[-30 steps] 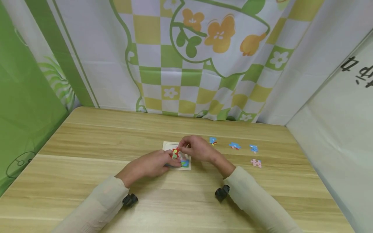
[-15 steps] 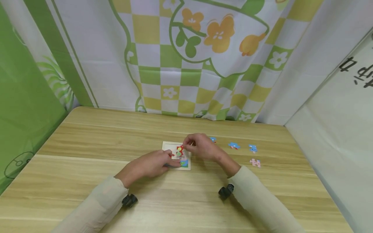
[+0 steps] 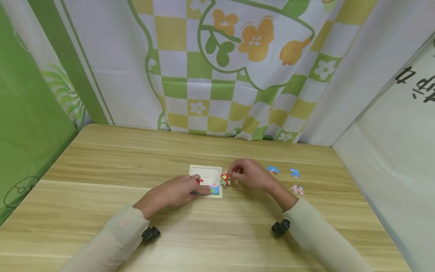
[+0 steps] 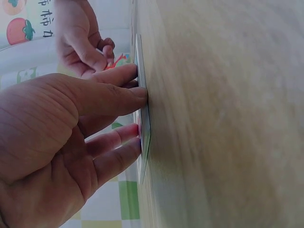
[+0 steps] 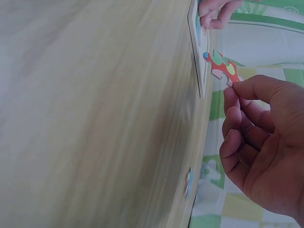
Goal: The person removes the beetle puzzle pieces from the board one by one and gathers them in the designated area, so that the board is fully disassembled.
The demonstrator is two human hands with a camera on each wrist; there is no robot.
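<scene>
A pale puzzle tray (image 3: 205,168) lies on the table, with a blue and green piece (image 3: 215,190) in its lower right part. The left hand (image 3: 181,190) rests on the tray's left and lower part, fingers spread over pieces that are partly hidden; in the left wrist view the left hand (image 4: 71,128) has its fingertips on the tray (image 4: 145,118). Between thumb and index finger the right hand (image 3: 251,174) pinches a red piece with green and yellow spots (image 3: 225,179), just off the tray's right edge. The right wrist view shows this red piece (image 5: 224,67) raised and tilted.
To the right on the table (image 3: 204,241) lie a blue piece (image 3: 273,169), another blue piece (image 3: 295,173) and a pink piece (image 3: 298,189). A patterned curtain (image 3: 217,90) hangs behind the table's far edge.
The right hand has moved right with the red piece, from over the tray to beside its right edge, and now covers the nearest loose blue piece. The left hand has stayed in place.
</scene>
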